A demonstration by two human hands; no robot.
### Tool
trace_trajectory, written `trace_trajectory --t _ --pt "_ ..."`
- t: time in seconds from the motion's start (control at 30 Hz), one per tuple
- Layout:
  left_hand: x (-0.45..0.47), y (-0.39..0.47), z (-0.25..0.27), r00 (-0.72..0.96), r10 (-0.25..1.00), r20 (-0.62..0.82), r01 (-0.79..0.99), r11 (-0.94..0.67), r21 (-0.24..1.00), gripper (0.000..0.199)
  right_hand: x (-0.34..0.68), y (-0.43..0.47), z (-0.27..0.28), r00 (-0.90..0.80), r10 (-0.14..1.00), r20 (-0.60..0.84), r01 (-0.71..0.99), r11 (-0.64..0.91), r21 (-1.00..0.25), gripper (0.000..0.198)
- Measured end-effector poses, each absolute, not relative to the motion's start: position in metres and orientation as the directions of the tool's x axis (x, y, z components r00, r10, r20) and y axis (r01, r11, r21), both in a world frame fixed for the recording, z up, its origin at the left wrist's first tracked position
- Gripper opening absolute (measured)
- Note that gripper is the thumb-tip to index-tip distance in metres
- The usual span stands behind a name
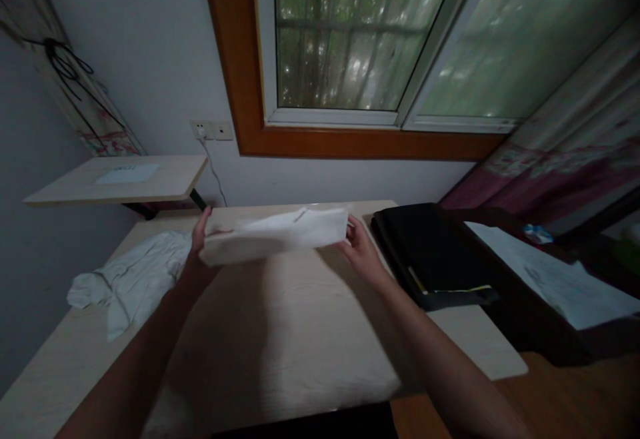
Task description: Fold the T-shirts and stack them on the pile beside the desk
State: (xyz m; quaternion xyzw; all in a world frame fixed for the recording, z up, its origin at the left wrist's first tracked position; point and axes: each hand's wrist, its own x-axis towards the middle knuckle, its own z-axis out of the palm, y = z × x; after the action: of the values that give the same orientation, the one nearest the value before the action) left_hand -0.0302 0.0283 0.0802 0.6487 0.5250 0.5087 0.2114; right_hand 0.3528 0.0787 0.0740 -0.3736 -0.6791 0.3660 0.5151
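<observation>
My left hand [201, 239] grips the left end of a folded white cloth [285, 232], thumb up along its edge. At the cloth's other end my right hand [361, 246] is closed, fingers behind and thumb below. The cloth is stretched in a flat, narrow strip between both hands, just above the table [310, 332]. Its back side is hidden. A crumpled white garment [145, 272] lies on the table to the left of my left forearm.
A flat black stack [435, 249] lies on the table's right side. A raised wooden shelf [125, 179] bearing a paper stands at the back left. A cord [215, 169] hangs from the wall socket. Further right, a white sheet [550, 276] rests on a dark surface.
</observation>
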Motion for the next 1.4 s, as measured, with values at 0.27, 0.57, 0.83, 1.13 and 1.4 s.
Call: trace_trajectory --t 0.27,0.57,0.83,1.13,1.4 --pt "-0.028 -0.047 0.036 0.356 0.932 0.071 0.606 -0.288 0.742 0.043 0.369 0.006 0.037 -0.516 0.823 0.238 0.301 0.434 -0.849 0.037" --pt "-0.043 -0.056 0.068 0.500 0.850 -0.168 0.498 -0.123 0.858 0.065 0.381 0.007 0.051 -0.686 0.726 -0.049 0.231 0.153 -0.961 0.038" --pt "-0.069 0.001 0.042 -0.100 0.995 0.021 0.666 0.051 0.744 0.060 0.359 0.067 0.021 -0.229 0.966 0.118 0.415 0.207 -0.886 0.040" --pt "-0.047 0.042 0.025 -0.216 0.976 -0.023 0.546 0.141 0.826 0.062 0.324 0.105 0.003 -0.224 0.974 -0.026 0.281 0.039 -0.959 0.053" --pt "-0.023 0.049 0.023 -0.166 0.985 0.040 0.292 0.011 0.956 0.096 0.318 0.105 0.014 -0.172 0.984 0.040 -0.056 0.031 -0.998 0.062"
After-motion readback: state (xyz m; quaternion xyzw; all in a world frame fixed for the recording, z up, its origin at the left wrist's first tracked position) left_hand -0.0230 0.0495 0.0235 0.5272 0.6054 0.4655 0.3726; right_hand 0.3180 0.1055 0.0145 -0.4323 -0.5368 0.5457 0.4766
